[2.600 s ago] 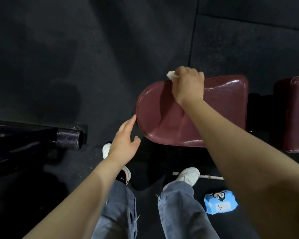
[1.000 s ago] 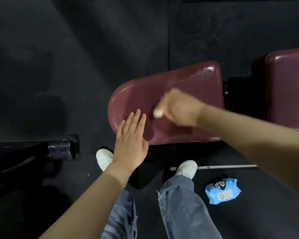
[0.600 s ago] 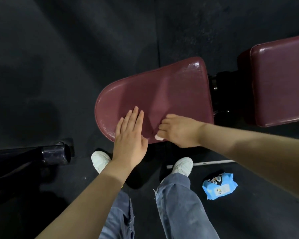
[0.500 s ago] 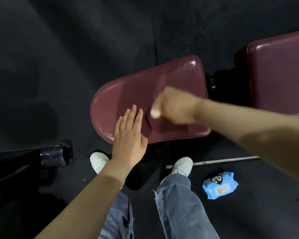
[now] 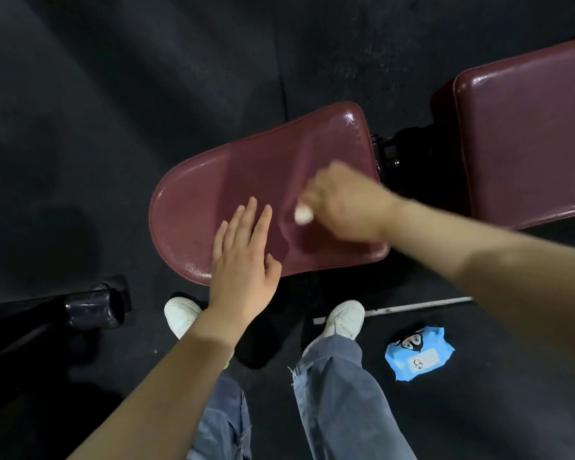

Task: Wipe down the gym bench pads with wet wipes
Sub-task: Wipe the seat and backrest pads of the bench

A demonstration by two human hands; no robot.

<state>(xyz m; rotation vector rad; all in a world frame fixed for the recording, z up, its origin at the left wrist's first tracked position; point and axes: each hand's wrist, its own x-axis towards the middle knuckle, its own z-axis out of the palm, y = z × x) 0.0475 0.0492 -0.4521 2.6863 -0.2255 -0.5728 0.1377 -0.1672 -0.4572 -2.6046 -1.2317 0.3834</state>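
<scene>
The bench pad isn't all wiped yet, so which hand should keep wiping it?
The right hand: it grips the wet wipe on the seat pad. The left hand lies flat, empty.

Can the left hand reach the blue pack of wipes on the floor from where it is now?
Probably not directly. The left hand lies flat on the seat pad, and the blue pack of wipes lies on the floor beyond the right leg. The person would have to bend and reach across.

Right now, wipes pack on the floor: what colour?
Blue wipes pack with a penguin print; head view.
</scene>
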